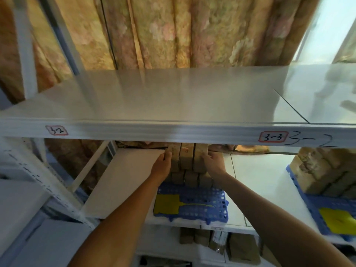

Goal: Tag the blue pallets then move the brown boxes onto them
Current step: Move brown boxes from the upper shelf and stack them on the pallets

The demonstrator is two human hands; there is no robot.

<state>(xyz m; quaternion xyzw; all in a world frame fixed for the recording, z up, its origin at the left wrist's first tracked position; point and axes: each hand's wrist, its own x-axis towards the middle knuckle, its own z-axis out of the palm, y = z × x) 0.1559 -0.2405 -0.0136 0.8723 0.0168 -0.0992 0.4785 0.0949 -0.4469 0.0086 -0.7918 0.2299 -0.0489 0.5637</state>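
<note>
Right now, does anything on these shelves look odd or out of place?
One oddity: the shelf edge carries clashing marks. A red-framed sticker reads 3-3, with 3-2 handwritten right beside it. Otherwise things look orderly: both hands press the sides of a box stack on the blue pallet with its yellow tag.

Only 1 view is given, a wide-angle camera worn on the head, looking forward and down along both forearms to the left hand (163,163) and right hand (214,162), which meet near the middle of the frame. It sits close to a white shelf board (173,101) that crosses the frame above the hands, so the hands are seen below its front edge. The wide lens bends straight lines toward the frame edges, and the picture is blurred out there.
</note>
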